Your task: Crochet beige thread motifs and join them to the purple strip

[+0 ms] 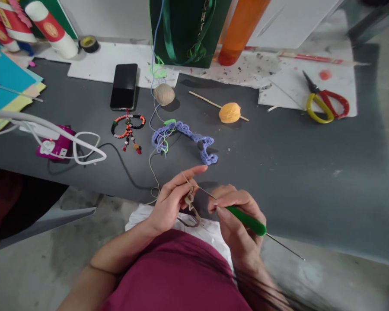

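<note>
The left hand pinches a small beige twine chain off the near edge of the dark grey worktop; the right hand grasps a green-handled steel crochet hook; a loosened pinch could drop the loop; a tug could jerk the tan yarn ball.

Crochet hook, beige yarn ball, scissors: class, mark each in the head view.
Crochet hook (246, 220), head view, green handle.
Beige yarn ball (164, 94), head view, middle of ball.
Scissors (308, 108), head view, yellow handle loop.
</note>
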Available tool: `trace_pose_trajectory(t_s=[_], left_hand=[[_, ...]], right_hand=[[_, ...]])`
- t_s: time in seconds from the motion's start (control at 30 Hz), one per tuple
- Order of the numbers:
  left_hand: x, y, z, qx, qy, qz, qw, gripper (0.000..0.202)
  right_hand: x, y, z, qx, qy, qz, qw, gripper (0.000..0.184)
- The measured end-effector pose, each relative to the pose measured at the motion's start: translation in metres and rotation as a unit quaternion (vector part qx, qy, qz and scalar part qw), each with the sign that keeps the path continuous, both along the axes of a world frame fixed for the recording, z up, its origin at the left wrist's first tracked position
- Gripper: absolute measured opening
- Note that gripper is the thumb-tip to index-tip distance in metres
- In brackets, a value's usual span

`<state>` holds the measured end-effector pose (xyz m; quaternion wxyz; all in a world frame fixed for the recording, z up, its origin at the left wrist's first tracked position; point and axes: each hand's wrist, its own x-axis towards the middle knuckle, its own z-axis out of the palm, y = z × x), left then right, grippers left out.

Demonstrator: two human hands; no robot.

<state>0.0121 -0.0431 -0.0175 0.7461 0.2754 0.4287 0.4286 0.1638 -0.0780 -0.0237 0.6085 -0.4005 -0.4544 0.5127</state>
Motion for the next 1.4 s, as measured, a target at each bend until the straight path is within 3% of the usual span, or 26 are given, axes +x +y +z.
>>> trace_pose_trajectory(t_s=[0.37,0.67,1.0,1.27,1.4], left_hand=[[0.002,0.002,0.002,-0.031,-0.011,-0.003,0.999,0.046],[0.0,0.0,-0.002,-0.011,0.002,-0.012,1.0,0.041],[-0.004,-0.003,0.001,-0.009,0.033,-0.023,0.999,0.038],[-0.007,-0.006,-0.005,0.064,0.029,-0.072,0.995,0.037],[-0.007,-0.008,-0.001,0.095,0.028,-0.104,0.99,0.034]], right_hand=[[0.001,0.0,-0.003,-0.015,-0.004,0.01,1.0,0.008],[0.005,-0.003,-0.002,-0.006,-0.043,0.025,0.999,0.013],[0.005,0.002,0.002,0.059,-0.136,0.033,0.988,0.018],[0.012,0.011,0.012,0.105,-0.178,0.083,0.975,0.019],[0.012,0.008,0.004,0.046,-0.104,0.091,0.989,0.013]])
